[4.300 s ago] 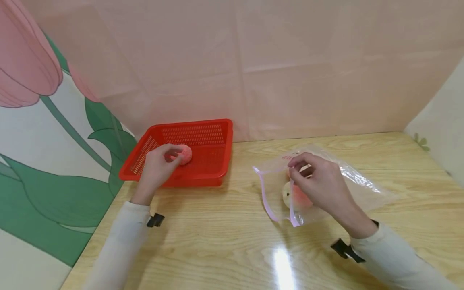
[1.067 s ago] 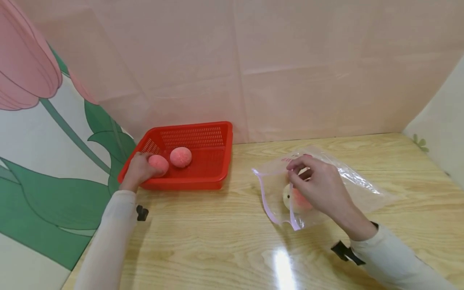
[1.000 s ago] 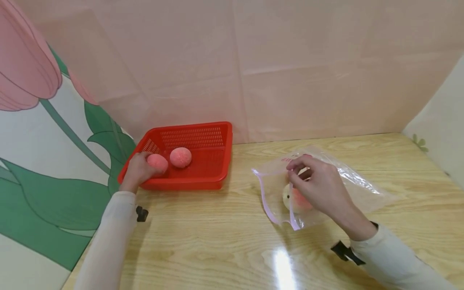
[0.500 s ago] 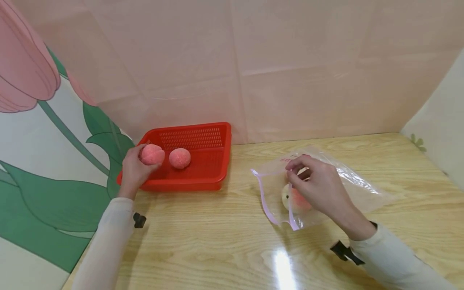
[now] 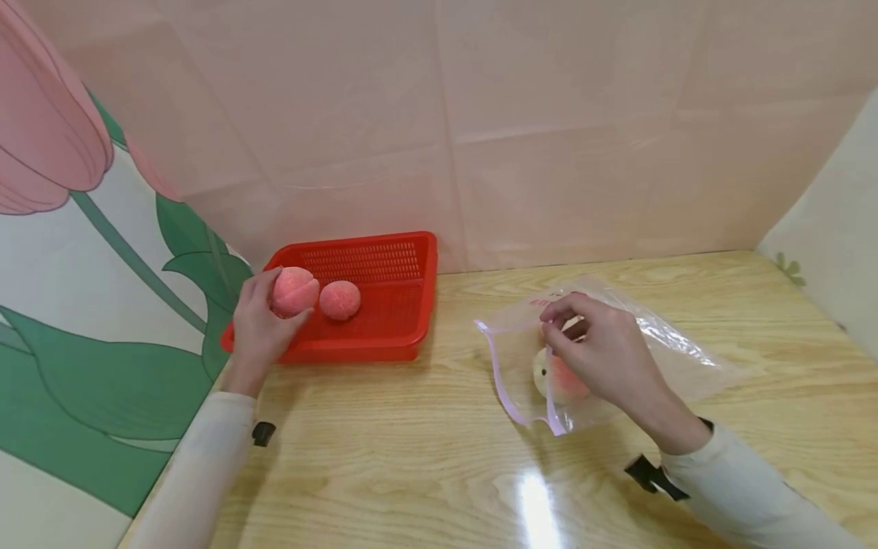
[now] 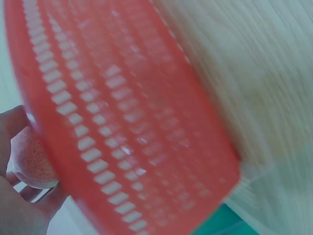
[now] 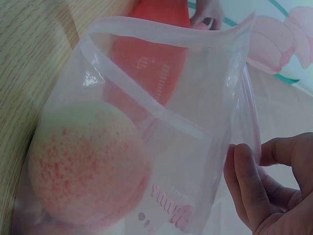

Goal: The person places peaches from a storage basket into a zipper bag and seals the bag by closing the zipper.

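Note:
My left hand (image 5: pixel 257 328) grips a pink peach (image 5: pixel 295 291) at the left end of a red plastic basket (image 5: pixel 394 309). Thumb and fingers lie around its sides. Another peach (image 5: pixel 339 300) rests on the basket floor just to the right. Over on the right, my right hand (image 5: pixel 613 354) pinches the mouth edge of a clear bag (image 5: pixel 675 358) with a lilac rim. The bag's mouth gapes toward the left. Inside lies a pale peach with a red blush (image 7: pixel 90 164); a second one may be partly hidden behind my fingers.
The basket stands against the pink-covered back wall on a wooden table (image 5: pixel 384 457). A tulip-painted panel (image 5: pixel 116 381) borders the left side. Bare tabletop separates the basket from the bag.
My left hand has gone from the middle peach to the one at the basket's front left and lifted it off the floor. My right hand has kept its pinch on the bag.

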### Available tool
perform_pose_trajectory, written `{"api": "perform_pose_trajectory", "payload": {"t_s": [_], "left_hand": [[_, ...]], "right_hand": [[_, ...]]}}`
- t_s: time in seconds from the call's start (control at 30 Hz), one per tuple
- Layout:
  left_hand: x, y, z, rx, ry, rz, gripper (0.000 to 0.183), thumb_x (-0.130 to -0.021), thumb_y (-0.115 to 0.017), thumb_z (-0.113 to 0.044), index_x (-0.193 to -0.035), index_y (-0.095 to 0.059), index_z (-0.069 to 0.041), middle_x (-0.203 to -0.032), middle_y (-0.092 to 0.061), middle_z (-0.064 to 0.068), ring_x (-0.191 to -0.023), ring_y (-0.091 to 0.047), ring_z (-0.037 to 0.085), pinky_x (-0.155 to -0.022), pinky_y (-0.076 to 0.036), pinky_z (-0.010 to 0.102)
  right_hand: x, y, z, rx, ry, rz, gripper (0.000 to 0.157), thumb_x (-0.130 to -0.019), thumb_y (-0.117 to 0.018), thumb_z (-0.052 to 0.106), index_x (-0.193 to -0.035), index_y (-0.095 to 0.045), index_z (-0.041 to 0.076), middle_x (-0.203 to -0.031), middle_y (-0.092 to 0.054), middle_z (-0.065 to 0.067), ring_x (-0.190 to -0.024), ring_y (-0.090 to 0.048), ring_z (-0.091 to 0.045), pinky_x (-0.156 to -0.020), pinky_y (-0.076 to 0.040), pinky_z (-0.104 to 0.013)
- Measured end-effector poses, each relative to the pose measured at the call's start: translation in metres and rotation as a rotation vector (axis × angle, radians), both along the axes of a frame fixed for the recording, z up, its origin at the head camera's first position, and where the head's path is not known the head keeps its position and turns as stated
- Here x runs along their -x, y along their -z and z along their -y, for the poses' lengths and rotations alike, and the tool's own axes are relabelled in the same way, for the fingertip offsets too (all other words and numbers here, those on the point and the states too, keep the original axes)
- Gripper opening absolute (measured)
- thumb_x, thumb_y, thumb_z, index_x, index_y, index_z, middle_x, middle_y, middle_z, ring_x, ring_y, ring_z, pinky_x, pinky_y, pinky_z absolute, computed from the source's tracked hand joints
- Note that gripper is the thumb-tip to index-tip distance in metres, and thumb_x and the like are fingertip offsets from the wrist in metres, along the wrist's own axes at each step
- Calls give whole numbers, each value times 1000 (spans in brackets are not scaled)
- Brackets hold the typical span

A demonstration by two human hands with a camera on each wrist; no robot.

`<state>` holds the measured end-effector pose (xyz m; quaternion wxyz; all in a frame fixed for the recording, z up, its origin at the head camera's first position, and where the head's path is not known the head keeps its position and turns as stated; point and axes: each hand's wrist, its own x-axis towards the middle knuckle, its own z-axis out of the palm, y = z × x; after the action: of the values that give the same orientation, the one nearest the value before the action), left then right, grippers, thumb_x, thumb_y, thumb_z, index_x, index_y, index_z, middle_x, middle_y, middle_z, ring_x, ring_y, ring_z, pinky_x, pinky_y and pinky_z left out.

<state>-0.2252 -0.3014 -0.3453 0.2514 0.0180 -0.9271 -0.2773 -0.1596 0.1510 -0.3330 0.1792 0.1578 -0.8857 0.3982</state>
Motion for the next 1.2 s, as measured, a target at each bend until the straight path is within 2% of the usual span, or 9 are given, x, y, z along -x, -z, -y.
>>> {"api": "perform_pose_trajectory", "payload": {"t_s": [0.2,0.37,0.67,0.8,1.03,1.2], "left_hand": [[-12,-8,-23,42,66,-75,77,-77,-86,-19,-143,-47,-15,-140,-49,13,-125,-50,34,-97,-53,57],[-22,-11,-39,5,93,-76,76,-76,-87,-23,-141,-48,-16,-141,-51,10,-126,-50,31,-97,-53,57],[-35,-5,-58,-55,145,-93,77,-72,-90,-27,-138,-53,-13,-136,-55,9,-122,-53,28,-93,-56,53],[-38,-4,-67,-86,162,-83,78,-71,-91,-30,-138,-53,-15,-135,-57,7,-120,-54,27,-92,-57,51],[-47,5,-82,-149,235,-91,78,-69,-92,-31,-137,-56,-19,-132,-60,3,-118,-56,22,-92,-57,48],[-54,8,-94,-169,255,-87,77,-68,-92,-33,-135,-57,-20,-132,-59,1,-118,-56,20,-90,-58,45]], "right_hand": [[0,0,-1,1,-1,-3,7,-90,-67,10,-93,-69,16,-83,-72,1,-69,-72,-14,-54,-52,-19],[0,-1,0,0,-3,-4,7,-90,-67,9,-93,-69,15,-83,-72,1,-69,-72,-14,-55,-52,-20],[-1,-2,1,-4,-1,-16,7,-90,-67,9,-92,-69,15,-82,-72,2,-68,-72,-13,-54,-51,-20],[-1,-3,1,-4,0,-12,7,-90,-66,10,-93,-69,15,-83,-72,2,-69,-72,-13,-54,-52,-20],[-3,-3,0,-9,2,5,6,-91,-66,10,-93,-70,14,-84,-72,0,-70,-72,-14,-55,-52,-20],[-4,-2,0,-13,6,-2,7,-90,-66,9,-92,-69,15,-83,-72,1,-70,-72,-14,-56,-53,-20]]}}
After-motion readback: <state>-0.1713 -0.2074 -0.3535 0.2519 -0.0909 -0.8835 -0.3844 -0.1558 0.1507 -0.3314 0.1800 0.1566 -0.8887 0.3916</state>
